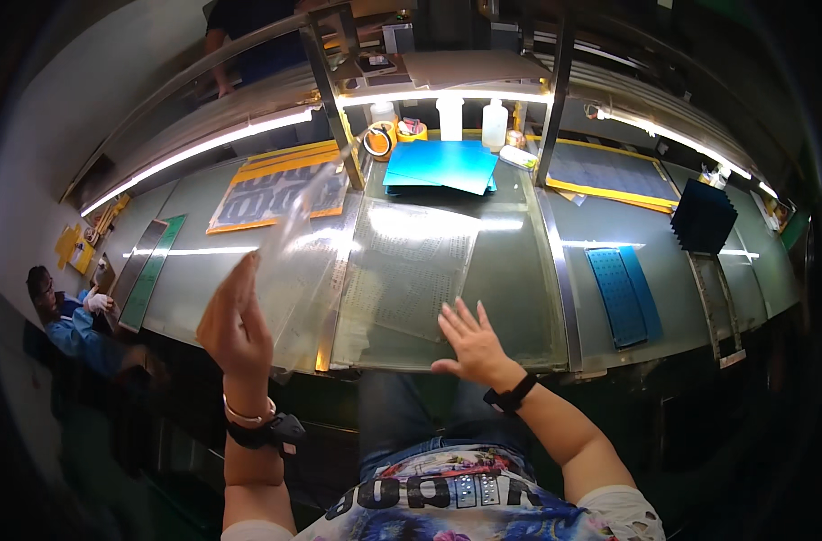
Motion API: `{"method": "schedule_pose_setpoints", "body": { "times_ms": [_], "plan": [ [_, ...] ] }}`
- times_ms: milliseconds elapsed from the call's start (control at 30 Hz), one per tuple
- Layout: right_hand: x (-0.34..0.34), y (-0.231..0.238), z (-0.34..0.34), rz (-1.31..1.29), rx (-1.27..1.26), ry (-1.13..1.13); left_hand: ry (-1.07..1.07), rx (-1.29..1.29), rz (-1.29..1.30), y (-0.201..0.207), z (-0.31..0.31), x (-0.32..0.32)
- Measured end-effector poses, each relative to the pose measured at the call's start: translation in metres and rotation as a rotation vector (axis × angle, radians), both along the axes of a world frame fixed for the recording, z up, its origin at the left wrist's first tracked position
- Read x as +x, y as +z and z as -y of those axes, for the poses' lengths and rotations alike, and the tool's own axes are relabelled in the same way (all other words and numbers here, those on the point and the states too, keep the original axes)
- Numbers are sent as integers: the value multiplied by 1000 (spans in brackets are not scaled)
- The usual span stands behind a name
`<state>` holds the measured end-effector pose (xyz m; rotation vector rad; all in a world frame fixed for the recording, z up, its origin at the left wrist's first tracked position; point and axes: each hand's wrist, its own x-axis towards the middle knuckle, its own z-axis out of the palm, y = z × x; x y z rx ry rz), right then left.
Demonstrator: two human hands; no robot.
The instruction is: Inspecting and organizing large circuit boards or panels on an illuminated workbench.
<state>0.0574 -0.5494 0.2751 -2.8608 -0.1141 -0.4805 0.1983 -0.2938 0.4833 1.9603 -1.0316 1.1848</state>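
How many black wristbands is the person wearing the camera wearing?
2: one black wristband below the left hand, another black wristband below the right hand.

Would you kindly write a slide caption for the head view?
Left hand holding up a transparent sheet, right hand spread over the glossy worktop, blue plates beyond.

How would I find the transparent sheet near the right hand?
On the long worktable, find the middle section, before the stacked blue sheets. There, by the right hand, lies the transparent sheet. Unlike the blue ones, it shows faint rows of marks; unlike the clear sheet raised in the left hand, it lies flat.
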Motion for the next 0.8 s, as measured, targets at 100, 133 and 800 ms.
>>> {"method": "schedule_pose_setpoints", "body": {
  "times_ms": [100, 133, 800],
  "plan": [
    [-13, -6, -3, -30, -40, 23, 35, -32, 55, -8, 0, 3],
    [-23, -9, -5, 13, -109, 20, 89, -52, 87, -11, 4, 8],
    [-6, 168, -1, 879, 705, 160, -655, 147, -717, -51, 100, -36]
  ]
}}
